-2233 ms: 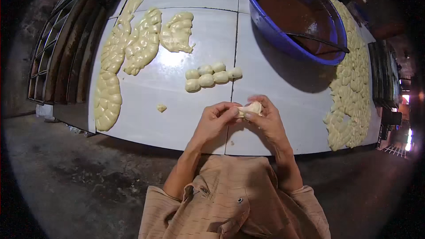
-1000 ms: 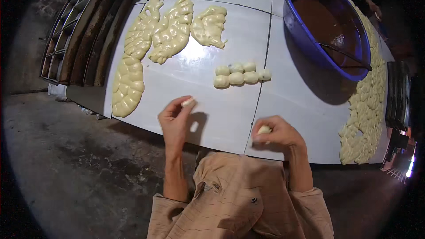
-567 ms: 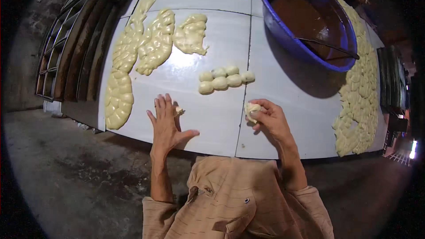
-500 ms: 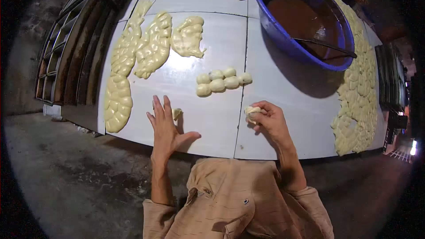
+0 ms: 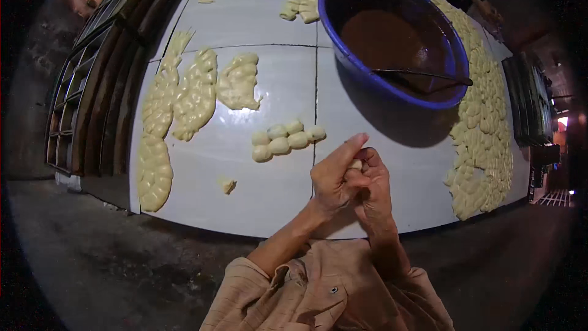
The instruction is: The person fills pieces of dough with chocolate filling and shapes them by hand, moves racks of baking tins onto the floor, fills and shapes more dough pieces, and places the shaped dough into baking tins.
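My left hand (image 5: 334, 176) and my right hand (image 5: 375, 191) meet over the near part of the white table, both closed around a small piece of dough (image 5: 356, 164). Only a pale bit of it shows between the fingers. Just beyond and to the left, a cluster of smooth dough balls (image 5: 279, 144) lies in two touching rows. A small torn scrap of dough (image 5: 227, 185) rests alone to the left of my hands.
Flattened sheets of joined dough pieces (image 5: 195, 93) lie at the left. A blue basin (image 5: 392, 99) of brown filling, with a stick (image 5: 422, 75) across it, stands at the far right. More dough (image 5: 484, 129) covers the right edge. Stacked trays (image 5: 92, 86) flank the table; another person's hand (image 5: 489, 11) shows beyond.
My left hand has left the spot beside the dough scrap and come right to join my right hand on the dough piece. The whole view has shifted slightly.
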